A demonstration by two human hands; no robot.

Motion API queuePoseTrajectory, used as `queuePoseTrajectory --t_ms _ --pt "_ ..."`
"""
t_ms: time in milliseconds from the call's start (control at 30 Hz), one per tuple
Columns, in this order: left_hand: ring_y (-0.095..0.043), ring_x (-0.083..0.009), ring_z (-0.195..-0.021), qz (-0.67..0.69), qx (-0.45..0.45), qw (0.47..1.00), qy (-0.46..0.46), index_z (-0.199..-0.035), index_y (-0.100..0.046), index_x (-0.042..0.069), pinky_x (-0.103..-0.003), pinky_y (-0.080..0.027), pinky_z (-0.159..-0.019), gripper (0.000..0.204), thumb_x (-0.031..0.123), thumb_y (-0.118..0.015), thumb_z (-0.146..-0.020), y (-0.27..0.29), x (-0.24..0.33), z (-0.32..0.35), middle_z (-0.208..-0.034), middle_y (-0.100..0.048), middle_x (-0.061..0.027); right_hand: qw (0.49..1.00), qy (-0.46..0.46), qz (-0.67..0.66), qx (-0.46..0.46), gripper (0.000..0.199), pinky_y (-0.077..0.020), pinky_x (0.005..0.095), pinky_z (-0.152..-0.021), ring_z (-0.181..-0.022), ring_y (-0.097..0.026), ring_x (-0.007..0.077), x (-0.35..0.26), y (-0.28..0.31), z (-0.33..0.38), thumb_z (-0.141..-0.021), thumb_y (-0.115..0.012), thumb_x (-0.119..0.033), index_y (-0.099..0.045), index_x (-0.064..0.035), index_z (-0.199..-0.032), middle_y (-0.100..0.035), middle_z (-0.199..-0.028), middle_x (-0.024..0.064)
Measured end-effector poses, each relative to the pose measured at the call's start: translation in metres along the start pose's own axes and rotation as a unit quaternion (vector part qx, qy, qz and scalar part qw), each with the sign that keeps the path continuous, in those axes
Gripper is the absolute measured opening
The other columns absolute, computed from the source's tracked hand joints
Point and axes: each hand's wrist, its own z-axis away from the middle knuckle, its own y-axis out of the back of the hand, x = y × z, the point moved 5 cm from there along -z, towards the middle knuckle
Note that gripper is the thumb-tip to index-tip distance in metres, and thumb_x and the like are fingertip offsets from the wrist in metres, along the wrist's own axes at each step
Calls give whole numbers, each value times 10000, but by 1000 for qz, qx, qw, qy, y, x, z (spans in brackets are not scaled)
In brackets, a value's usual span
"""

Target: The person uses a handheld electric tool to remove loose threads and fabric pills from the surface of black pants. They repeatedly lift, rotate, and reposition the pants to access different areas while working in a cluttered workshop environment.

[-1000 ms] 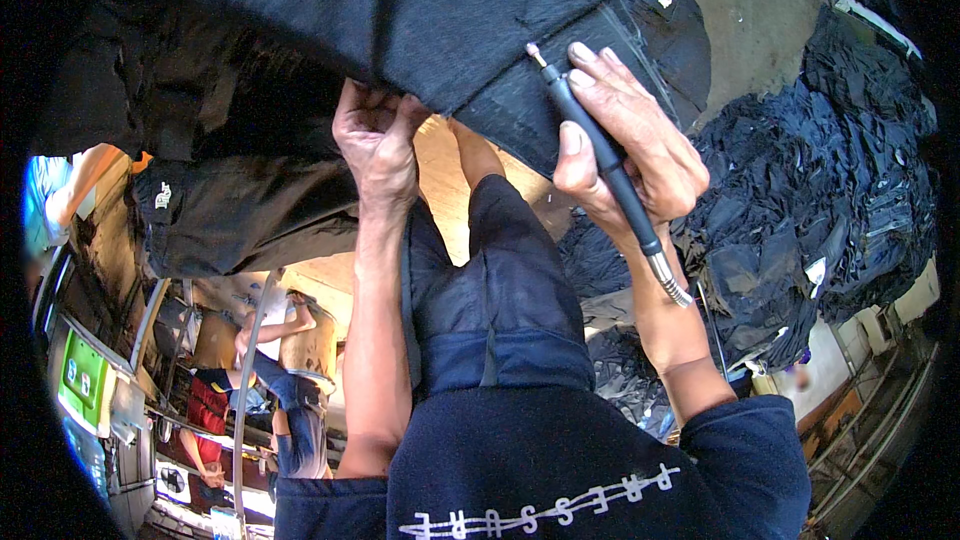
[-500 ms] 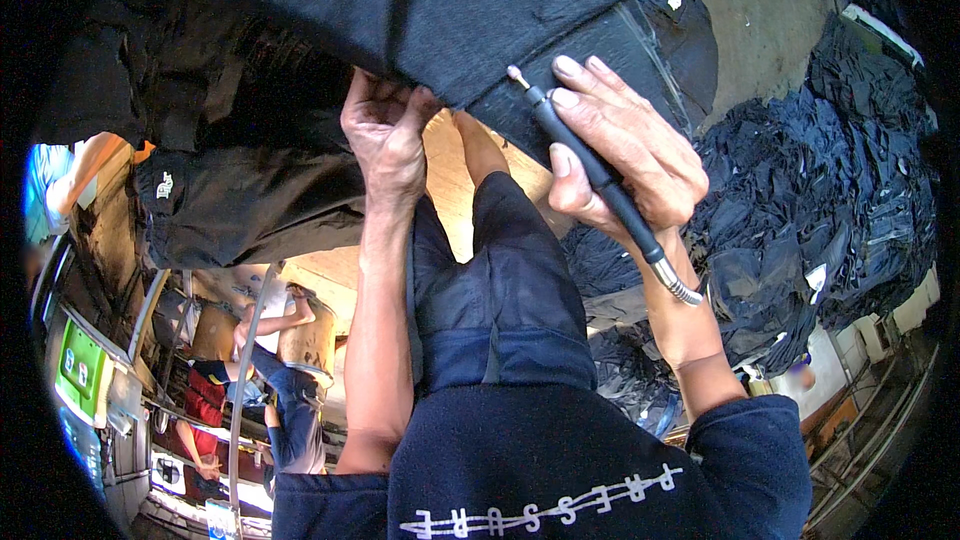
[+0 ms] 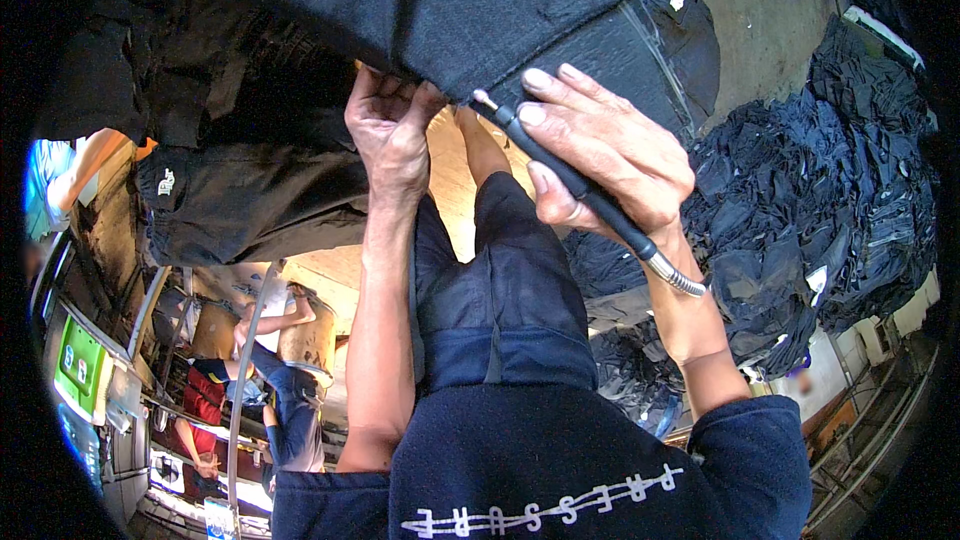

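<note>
A dark denim garment leg lies stretched over a flat black board, its hem crossing the board at a slant. My left hand is closed on the lower edge of the denim, fingertips tucked partly out of sight. In my right hand is a pen-shaped rotary grinder with a black grip, a small rounded pale tip and a flexible metal shaft at its rear. The tip is close to the lower corner of the hem; whether it touches the cloth I cannot tell.
A large heap of crumpled dark garments fills the right side. Folded black garments hang or lie at the left. Other people are at the lower left, beyond a metal pole. A green panel stands farther left.
My right hand has moved left and slightly down with the rotary grinder, bringing its tip along the hem to the lower corner. My left hand has barely moved.
</note>
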Motion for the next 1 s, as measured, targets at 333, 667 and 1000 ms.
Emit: queuePoseTrajectory --t_ms 333,667,1000 --pt "-759 -222 -1086 38 -5 999 2 -1375 -597 -7 -360 -643 -966 459 -60 -774 -955 -1 -3 -2 -1233 -747 -145 999 -21 24 44 301 -621 512 -1044 -1108 -801 357 2 2 5 -826 -808 -47 -808 18 -1121 -819 -1062 159" --pt "-754 -224 -1104 21 -20 1000 -4 -1396 -592 -3 -364 -639 -976 482 -41 -789 -957 -1 -1 -2 -1255 -745 -154 993 -35 58 96 290 -629 511 -1025 -1080 -811 347 3 7 7 -813 -797 -31 -809 20 -1098 -821 -1020 165" --pt "-755 -235 -1110 29 -7 1000 9 -1410 -573 -5 -370 -644 -981 491 -65 -766 -962 -1 -1 -1 -1250 -741 -161 988 -50 85 122 278 -616 540 -1031 -1073 -804 396 4 10 7 -912 -768 -105 -781 109 -1090 -808 -1020 256"
